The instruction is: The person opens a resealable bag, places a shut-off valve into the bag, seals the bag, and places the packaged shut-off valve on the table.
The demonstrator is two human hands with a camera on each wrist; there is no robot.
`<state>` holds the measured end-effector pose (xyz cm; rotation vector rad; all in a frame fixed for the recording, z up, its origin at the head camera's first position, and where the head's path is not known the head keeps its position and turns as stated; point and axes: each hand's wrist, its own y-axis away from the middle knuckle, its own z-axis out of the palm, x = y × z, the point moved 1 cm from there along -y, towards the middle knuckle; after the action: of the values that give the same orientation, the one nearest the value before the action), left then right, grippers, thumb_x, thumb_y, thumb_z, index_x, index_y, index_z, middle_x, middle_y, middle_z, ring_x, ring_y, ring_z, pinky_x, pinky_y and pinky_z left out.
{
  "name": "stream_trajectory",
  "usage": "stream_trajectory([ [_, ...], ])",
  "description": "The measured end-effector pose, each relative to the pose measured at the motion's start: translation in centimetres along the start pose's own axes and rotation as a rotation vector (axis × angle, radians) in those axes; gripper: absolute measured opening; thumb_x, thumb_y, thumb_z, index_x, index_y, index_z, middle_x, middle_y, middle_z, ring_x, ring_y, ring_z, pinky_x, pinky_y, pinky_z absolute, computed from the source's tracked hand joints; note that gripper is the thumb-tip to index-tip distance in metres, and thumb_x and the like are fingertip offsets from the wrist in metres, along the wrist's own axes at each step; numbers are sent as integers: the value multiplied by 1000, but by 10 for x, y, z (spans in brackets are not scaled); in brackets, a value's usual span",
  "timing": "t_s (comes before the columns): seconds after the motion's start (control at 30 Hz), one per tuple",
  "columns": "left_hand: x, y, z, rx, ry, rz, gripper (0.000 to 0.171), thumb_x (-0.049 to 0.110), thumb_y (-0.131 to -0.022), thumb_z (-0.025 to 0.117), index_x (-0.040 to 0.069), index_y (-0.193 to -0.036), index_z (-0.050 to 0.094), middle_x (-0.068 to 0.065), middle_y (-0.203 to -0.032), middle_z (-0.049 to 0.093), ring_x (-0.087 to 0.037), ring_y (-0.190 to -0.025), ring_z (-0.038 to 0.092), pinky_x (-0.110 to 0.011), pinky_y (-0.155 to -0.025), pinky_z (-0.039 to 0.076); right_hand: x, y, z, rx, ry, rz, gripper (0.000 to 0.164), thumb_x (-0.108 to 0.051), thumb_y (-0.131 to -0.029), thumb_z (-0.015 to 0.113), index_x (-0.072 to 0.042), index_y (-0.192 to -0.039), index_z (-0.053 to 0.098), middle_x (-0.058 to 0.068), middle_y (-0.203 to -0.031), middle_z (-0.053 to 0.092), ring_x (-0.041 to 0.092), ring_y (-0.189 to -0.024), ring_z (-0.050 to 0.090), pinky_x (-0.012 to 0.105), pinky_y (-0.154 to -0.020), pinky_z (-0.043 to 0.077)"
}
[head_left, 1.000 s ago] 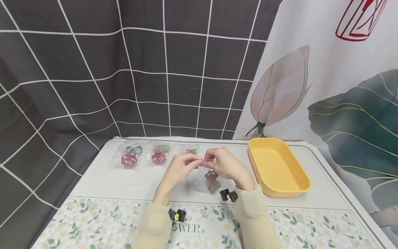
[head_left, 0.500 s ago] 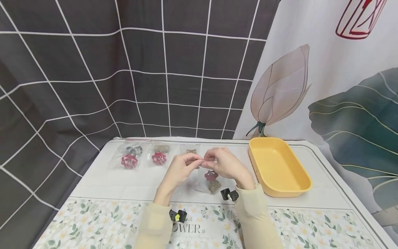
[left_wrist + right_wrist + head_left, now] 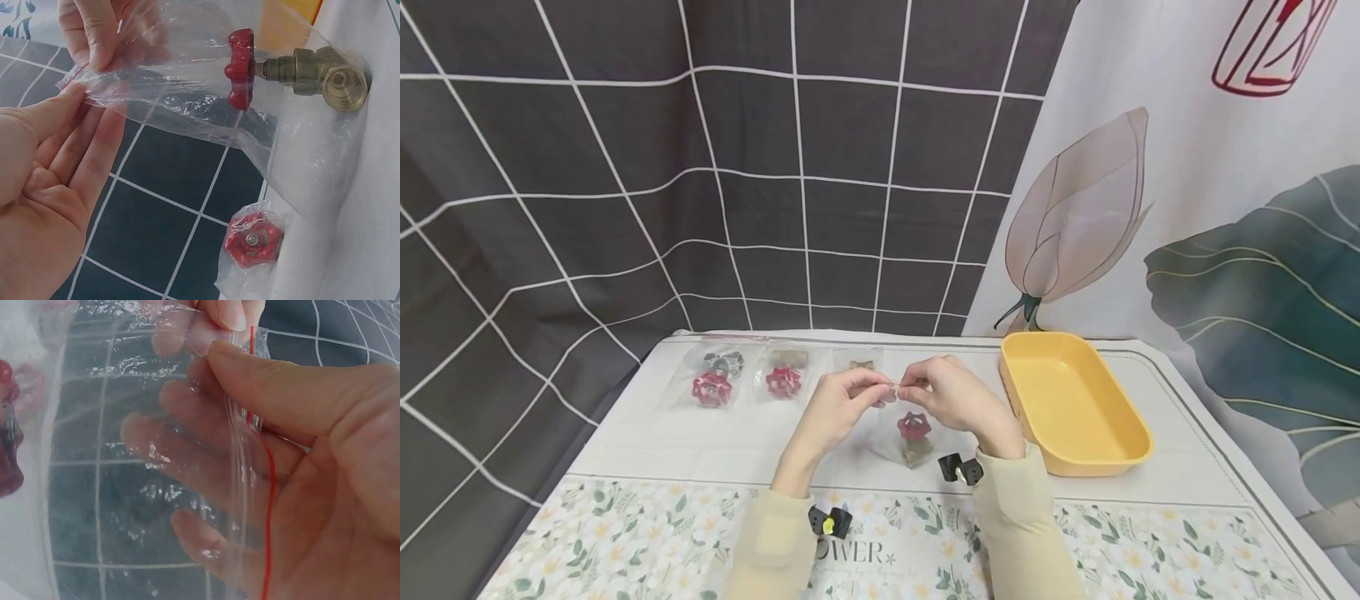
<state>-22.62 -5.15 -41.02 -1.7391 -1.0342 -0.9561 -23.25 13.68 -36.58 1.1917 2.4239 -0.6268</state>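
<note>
A clear zip bag with a red line along its mouth hangs between both hands. Inside it is a valve with a brass body and a red handwheel; in the head view it hangs low, close over the white cloth. My left hand pinches one corner of the bag's mouth between thumb and fingers. Right beside that corner, my right hand pinches the zip strip, thumb in front and the other fingers spread behind the film. The two hands' fingertips nearly meet.
Two bagged valves with red handwheels, one at the far left and one nearer the middle, lie on the table. Another bagged valve is partly hidden behind the hands. A yellow tray stands at the right.
My right hand has slid a little to the right along the bag's mouth, while the left stays in place. The hanging valve has swung slightly and turned.
</note>
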Motion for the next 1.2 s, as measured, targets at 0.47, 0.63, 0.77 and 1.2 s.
stream_trajectory([
  [0.47, -4, 0, -2, 32, -40, 55, 11, 17, -93, 67, 8, -98, 73, 0, -89, 73, -13, -81, 69, -28, -76, 56, -6, -1, 3, -4, 73, -68, 10, -6, -93, 65, -8, -86, 72, -5, -72, 64, 4, -60, 52, 26, -61, 49],
  [0.63, -5, 0, -1, 38, -87, 89, 10, 16, -93, 67, 9, -96, 73, 2, -88, 73, -10, -79, 69, -28, -75, 56, -6, -3, 7, 17, 77, -62, 7, -12, -91, 70, -12, -84, 70, -7, -73, 66, 4, -62, 56, 27, -64, 51],
  [0.77, -6, 0, -1, 41, -96, 102, 10, 17, -94, 67, 10, -96, 73, 3, -87, 73, -9, -77, 68, -28, -74, 56, -6, -5, 9, 43, 63, -83, 12, -11, -89, 72, -13, -78, 69, -9, -68, 63, 3, -59, 53, 25, -60, 49],
  [1.2, -5, 0, -2, 31, -109, 102, 10, 18, -94, 66, 11, -97, 73, 3, -89, 73, -9, -80, 69, -29, -76, 56, -3, -6, 9, 72, 9, -63, 10, -13, -87, 75, -13, -79, 69, -9, -69, 64, 3, -58, 52, 24, -58, 48],
])
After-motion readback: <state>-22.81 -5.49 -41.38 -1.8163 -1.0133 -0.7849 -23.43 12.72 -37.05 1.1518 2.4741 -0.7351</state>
